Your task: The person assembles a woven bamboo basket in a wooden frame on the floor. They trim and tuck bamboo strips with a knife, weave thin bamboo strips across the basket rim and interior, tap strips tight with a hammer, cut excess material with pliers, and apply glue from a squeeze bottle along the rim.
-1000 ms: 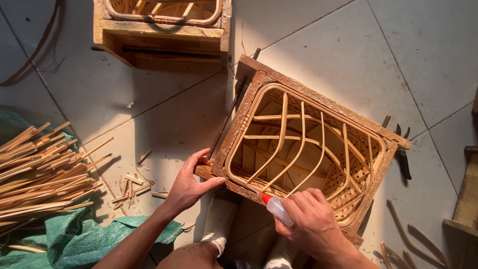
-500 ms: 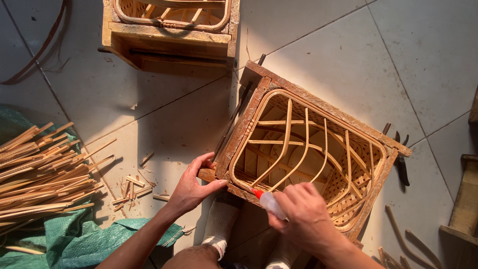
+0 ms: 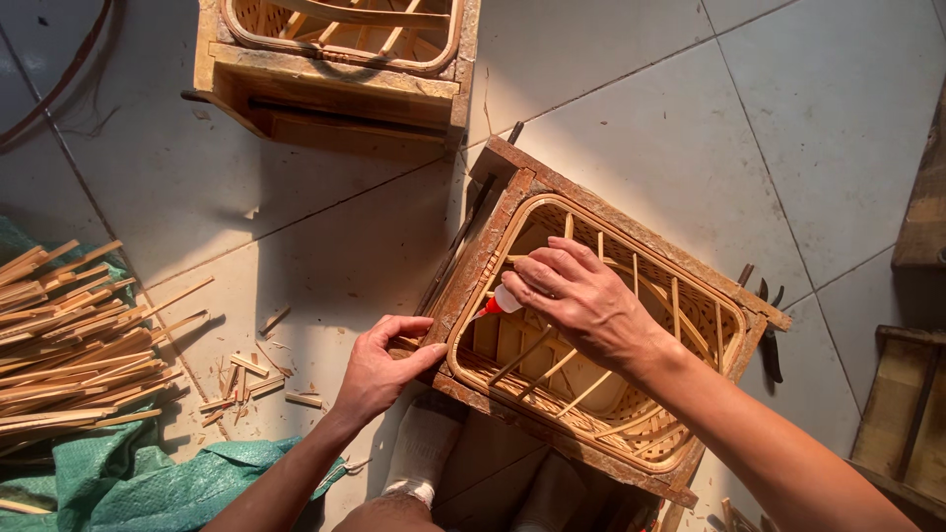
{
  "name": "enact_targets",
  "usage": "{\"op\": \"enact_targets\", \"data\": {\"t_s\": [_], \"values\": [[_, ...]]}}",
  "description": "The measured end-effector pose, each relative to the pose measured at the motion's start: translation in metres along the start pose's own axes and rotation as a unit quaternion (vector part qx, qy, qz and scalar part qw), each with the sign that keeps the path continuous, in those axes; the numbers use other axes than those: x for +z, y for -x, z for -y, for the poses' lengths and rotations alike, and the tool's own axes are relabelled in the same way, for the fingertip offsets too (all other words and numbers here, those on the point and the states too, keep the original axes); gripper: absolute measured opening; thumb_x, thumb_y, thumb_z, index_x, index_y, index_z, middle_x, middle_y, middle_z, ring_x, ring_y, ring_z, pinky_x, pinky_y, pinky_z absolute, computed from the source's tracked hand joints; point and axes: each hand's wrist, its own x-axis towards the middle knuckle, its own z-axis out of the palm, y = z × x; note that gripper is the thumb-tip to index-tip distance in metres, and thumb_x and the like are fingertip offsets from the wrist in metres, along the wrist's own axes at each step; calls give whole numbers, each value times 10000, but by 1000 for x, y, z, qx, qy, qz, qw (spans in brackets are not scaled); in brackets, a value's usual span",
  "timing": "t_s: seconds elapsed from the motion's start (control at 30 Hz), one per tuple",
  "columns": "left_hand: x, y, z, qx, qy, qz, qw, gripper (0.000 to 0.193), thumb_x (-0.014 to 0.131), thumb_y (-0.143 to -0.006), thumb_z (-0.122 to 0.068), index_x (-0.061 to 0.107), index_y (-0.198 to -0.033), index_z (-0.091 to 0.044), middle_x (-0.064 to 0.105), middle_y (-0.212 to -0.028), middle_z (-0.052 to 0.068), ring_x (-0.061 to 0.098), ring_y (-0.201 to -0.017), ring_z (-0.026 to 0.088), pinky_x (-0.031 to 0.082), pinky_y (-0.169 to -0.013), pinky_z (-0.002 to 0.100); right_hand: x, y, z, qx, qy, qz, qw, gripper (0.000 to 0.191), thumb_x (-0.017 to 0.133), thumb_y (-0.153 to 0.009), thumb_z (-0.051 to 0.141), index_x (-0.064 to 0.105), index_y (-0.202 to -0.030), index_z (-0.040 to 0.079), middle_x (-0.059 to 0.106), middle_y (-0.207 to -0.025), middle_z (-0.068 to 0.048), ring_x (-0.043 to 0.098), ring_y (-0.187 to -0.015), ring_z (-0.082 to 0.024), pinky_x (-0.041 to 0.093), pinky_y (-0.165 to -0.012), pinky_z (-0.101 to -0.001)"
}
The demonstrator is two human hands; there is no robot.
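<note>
A wooden box mould [image 3: 512,185] lies on the tiled floor with a rattan basket frame [image 3: 631,414] set inside it. My left hand [image 3: 379,366] rests on the mould's near left corner, fingers spread against the wood. My right hand [image 3: 576,296] holds a small white glue bottle with a red tip [image 3: 501,301]. The tip points at the basket's left rim. My socked feet [image 3: 419,448] sit under the mould's near edge.
A second wooden mould with a basket frame [image 3: 335,59] stands at the top. A pile of bamboo strips [image 3: 69,345] lies on a green sack [image 3: 148,483] at the left, with offcuts [image 3: 246,369] beside it. Black pliers [image 3: 771,340] lie right of the mould.
My right hand has moved with the glue bottle from the mould's near edge up over the basket to its left rim. My left hand has stayed at the corner.
</note>
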Motion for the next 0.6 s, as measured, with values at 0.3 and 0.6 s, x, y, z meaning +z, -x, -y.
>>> {"op": "enact_targets", "data": {"t_s": [0.3, 0.6], "values": [[-3, -3, 1, -12, -1, -4, 1000, 464, 819, -795, -231, 721, -1170, 24, 697, -1049, 93, 710, -953, 154, 630, -820, 297, -6, -21, 4, -79, 69, 31, 994, 396, 669, -897, 126, 617, -1284, 66, 605, -1225, -65, 599, -1197, -217, 371, -1210, -446], [-8, -5, -3, -20, -12, 1, 1000, 467, 822, -785, -245, 734, -1167, 9, 696, -1041, 86, 696, -929, 160, 624, -794, 306, -20, -34, -30, -99, 126, -2, 987, 308, 695, -868, 140, 739, -1171, 105, 588, -1177, -52, 577, -1168, -213, 372, -1193, -436]]}}
